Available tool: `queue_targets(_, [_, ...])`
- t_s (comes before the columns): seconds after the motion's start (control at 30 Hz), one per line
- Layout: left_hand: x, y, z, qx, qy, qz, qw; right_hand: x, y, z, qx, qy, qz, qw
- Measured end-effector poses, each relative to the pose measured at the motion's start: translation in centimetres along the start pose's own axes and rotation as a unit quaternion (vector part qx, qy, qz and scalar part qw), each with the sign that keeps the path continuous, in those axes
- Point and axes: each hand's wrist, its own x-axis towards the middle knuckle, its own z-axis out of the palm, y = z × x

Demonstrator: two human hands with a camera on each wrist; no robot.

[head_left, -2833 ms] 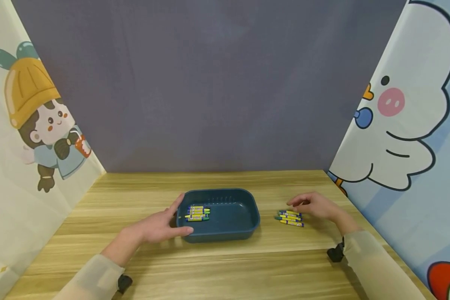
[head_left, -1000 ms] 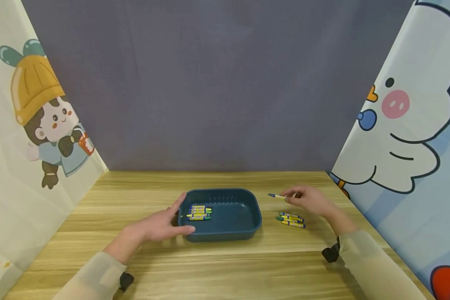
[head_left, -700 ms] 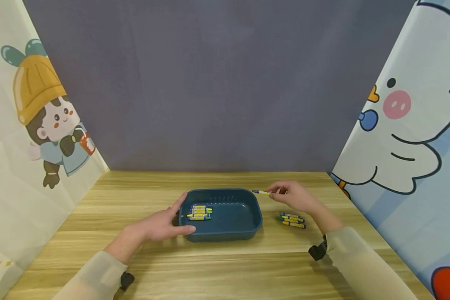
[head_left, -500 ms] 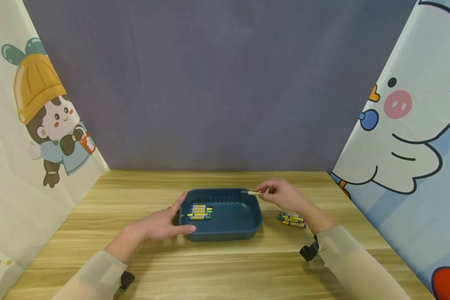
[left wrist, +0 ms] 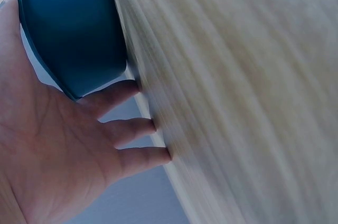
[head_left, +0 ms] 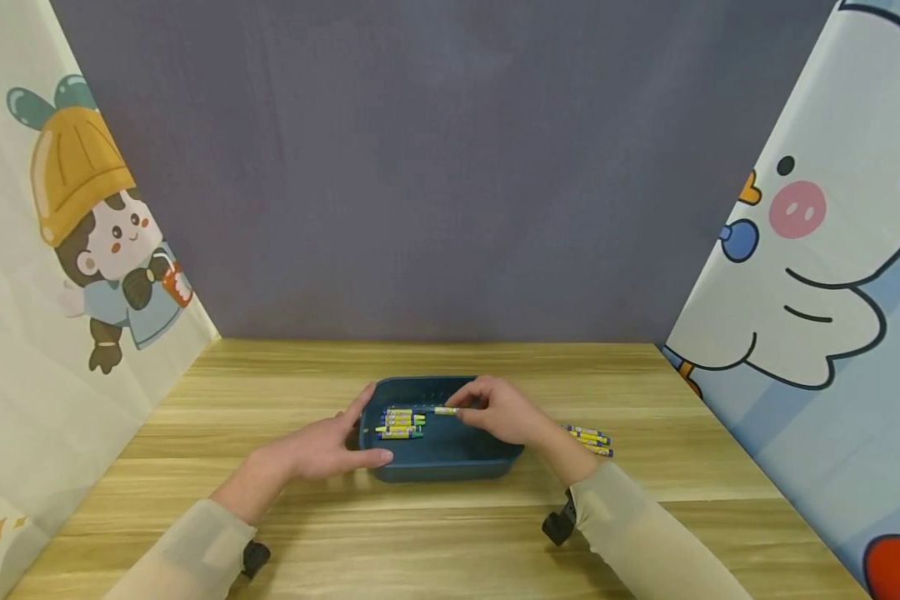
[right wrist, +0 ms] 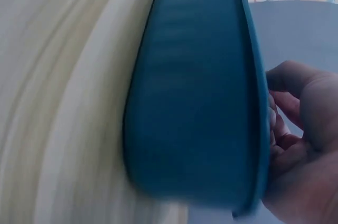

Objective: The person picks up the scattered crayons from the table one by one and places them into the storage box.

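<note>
A dark blue rectangular tray (head_left: 450, 472) stands on the table, with several yellow-wrapped crayons (head_left: 400, 423) lying side by side at its left end. My left hand (head_left: 318, 450) spans that end, thumb at the front rim and index finger by the back corner. In the left wrist view its other fingers (left wrist: 138, 129) are straight, with tips at the tabletop. Over the tray, my right hand (head_left: 501, 410) pinches a crayon (head_left: 445, 410) between thumb and fingertips, its tip pointing left towards the row. The tray wall (right wrist: 195, 108) fills the right wrist view, hiding that crayon.
More crayons (head_left: 592, 440) lie on the wooden table (head_left: 390, 542) right of the tray, partly covered by the right wrist. A grey panel (head_left: 435, 183) rises at the table's back edge, and printed cartoon panels flank both sides.
My right hand has picked up a crayon from the right-hand group and carried it left, past the tray's right rim, to above its inside. My left hand has stayed at the tray's left end.
</note>
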Motion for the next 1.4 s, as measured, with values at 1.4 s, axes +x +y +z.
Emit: queue_targets(1.4, [0.2,-0.1,0.1,-0.007,-0.007,-0.003,0.9999,4.1,-1.2,7.2,-0.077,-0.051,0.024,0.9954])
